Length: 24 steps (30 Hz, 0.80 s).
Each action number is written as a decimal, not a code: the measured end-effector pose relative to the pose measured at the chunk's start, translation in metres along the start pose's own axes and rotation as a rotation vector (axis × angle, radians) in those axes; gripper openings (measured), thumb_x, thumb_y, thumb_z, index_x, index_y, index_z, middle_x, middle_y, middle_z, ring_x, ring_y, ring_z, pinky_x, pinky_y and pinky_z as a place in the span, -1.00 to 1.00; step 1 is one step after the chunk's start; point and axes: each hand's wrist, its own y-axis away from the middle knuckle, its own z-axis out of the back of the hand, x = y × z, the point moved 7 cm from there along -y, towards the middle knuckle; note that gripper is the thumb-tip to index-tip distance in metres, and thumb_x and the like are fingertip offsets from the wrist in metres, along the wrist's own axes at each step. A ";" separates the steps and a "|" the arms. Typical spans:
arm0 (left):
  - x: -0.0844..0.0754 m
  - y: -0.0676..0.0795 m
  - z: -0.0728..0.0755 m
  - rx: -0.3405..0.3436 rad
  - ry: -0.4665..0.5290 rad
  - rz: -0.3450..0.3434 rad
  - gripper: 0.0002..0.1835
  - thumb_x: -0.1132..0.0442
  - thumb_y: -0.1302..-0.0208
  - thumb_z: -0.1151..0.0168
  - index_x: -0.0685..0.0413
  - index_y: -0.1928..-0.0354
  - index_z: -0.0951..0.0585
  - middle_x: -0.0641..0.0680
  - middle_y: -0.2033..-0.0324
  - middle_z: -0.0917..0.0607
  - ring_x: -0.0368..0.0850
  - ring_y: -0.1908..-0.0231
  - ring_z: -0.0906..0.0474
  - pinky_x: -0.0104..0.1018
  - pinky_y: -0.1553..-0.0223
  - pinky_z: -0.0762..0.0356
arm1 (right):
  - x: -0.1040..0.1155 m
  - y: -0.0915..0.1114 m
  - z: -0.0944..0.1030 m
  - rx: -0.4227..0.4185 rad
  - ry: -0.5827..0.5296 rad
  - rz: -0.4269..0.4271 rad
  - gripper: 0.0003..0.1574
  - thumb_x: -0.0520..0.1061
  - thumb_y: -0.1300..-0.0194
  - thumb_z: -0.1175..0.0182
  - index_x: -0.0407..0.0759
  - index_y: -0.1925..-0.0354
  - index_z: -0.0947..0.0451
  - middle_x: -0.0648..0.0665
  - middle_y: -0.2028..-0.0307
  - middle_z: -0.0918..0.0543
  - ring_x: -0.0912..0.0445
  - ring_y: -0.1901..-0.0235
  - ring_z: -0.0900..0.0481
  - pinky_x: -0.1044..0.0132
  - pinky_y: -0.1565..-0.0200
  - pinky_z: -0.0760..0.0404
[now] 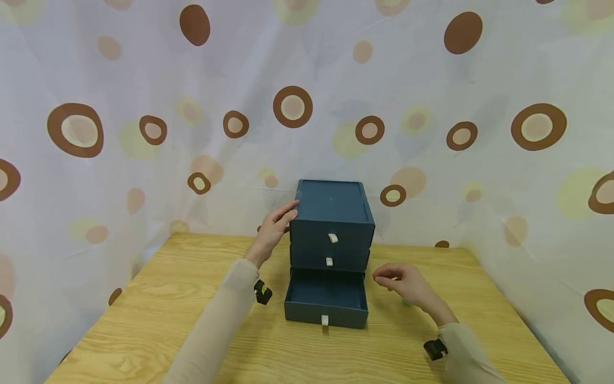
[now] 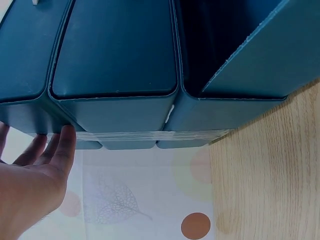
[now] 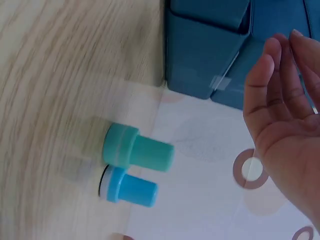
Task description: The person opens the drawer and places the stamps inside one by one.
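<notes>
A dark blue three-drawer box [image 1: 331, 200] stands on the table, its bottom drawer [image 1: 326, 314] pulled out with a bare floor inside. The two upper drawers are closed, each with a small white pull tab. My left hand [image 1: 271, 232] rests its fingers against the upper left side of the box. In the left wrist view, the fingertips [image 2: 66, 134] lie on that side wall. To the right of the box, my right hand [image 1: 408, 285] hovers beside the pulled-out drawer. Its fingers are loosely bent, and nothing shows between them.
A green stamp-like piece [image 3: 137, 147] and a blue one [image 3: 129, 187] stand side by side on the table, right of the box; my right hand mostly hides them in the head view. A patterned cloth [image 1: 412, 80] hangs behind the wooden table [image 1: 158, 304].
</notes>
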 end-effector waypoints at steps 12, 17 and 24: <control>0.002 -0.001 0.000 -0.019 0.000 -0.004 -0.52 -0.04 -0.51 0.00 -0.26 -0.41 -0.37 -0.07 -0.44 -0.29 -0.03 -0.42 -0.23 0.09 -0.35 -0.29 | -0.021 0.010 0.030 -0.022 -0.112 -0.044 -0.63 -0.05 -0.40 -0.20 -0.26 -0.03 -0.63 -0.36 0.01 -0.66 0.24 0.22 -0.60 0.20 0.18 -0.66; 0.002 -0.001 0.000 -0.016 -0.005 -0.007 -0.52 -0.05 -0.51 0.00 -0.26 -0.41 -0.37 -0.06 -0.44 -0.29 -0.02 -0.42 -0.23 0.10 -0.35 -0.28 | -0.027 0.013 0.038 -0.022 -0.068 -0.053 -0.62 -0.07 -0.42 -0.17 -0.28 -0.07 -0.61 -0.34 -0.04 -0.65 0.21 0.13 -0.63 0.28 0.14 -0.65; 0.003 -0.002 -0.001 -0.012 0.000 -0.003 -0.52 -0.05 -0.51 0.00 -0.26 -0.41 -0.37 -0.07 -0.44 -0.29 -0.03 -0.42 -0.22 0.10 -0.37 -0.26 | -0.037 0.016 0.052 -0.059 -0.006 -0.079 -0.57 -0.07 -0.43 -0.16 -0.30 -0.13 -0.58 -0.34 -0.12 -0.61 0.05 -0.02 -0.65 0.39 0.03 -0.61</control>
